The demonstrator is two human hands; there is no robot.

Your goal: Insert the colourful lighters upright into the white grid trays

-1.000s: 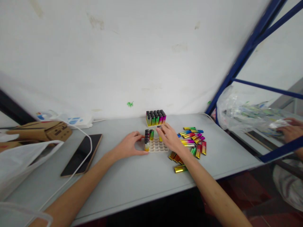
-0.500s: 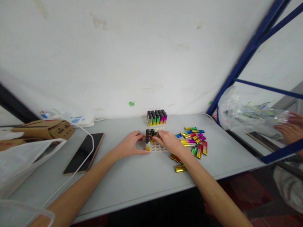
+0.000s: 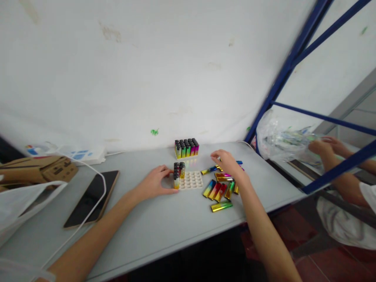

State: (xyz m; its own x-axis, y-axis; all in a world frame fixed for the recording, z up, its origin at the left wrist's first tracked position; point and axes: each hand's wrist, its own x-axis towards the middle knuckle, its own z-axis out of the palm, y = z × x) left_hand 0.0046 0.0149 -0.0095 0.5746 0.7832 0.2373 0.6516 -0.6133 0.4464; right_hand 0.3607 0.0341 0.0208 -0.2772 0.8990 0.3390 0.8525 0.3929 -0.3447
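My left hand [image 3: 155, 182] is curved round the left end of a white tray with round holes [image 3: 192, 180], thumb at its near corner and fingers behind. Several black-topped lighters [image 3: 176, 175] stand upright in the tray's left holes, beside that hand. My right hand [image 3: 227, 162] is over the far side of a loose pile of shiny, two-coloured, lighter-sized pieces [image 3: 215, 190]. Its fingers are bent and slightly apart, and I see nothing held between them. A full block of upright black-topped lighters [image 3: 187, 149] stands behind the tray, near the wall.
A phone [image 3: 92, 197] lies to the left under a white cable [image 3: 102, 182], near a cardboard box [image 3: 55, 168] and a white plastic bag [image 3: 26, 203]. Blue rack posts [image 3: 282, 78] rise at right. Beyond them, another person's hands [image 3: 326, 148] handle a clear plastic bag [image 3: 282, 139].
My right hand has left the tray and moved right, over the loose pile. My left hand stays at the tray's left end. The whole view has shifted a little.
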